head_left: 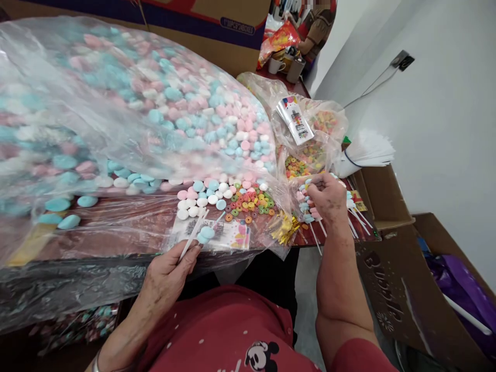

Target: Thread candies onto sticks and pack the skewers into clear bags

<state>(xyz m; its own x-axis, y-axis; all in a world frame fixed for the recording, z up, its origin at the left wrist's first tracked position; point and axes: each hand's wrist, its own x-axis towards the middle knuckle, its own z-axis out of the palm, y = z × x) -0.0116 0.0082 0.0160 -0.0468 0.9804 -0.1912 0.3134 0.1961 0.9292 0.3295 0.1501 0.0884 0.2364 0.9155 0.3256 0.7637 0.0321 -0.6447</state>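
A reddish-brown surface (pixel 134 222), partly covered by clear plastic, carries a huge clear bag (pixel 174 113) of pink, blue and white sweets, with a cardboard box (pixel 201 31) behind it. To its right lies a smaller clear bag (pixel 325 121) of coloured rings, a stack of printed packets (pixel 296 121) resting on top. The right hand (pixel 329 199) is over a group of loaded sticks (pixel 309 209) near the right edge, its fingers bunched together; whether they are clamped on one cannot be told. The left hand (pixel 176 268) is at the front edge, its fingers clamped on white sticks (pixel 194 235); two blue sweets (pixel 205 234) sit at its fingertips, above a flat printed packet (pixel 240 236). Just beyond it are loose pastel sweets (pixel 201 202), with small ring sweets (pixel 253 201) beside them and gold ties (pixel 285 230) to the right.
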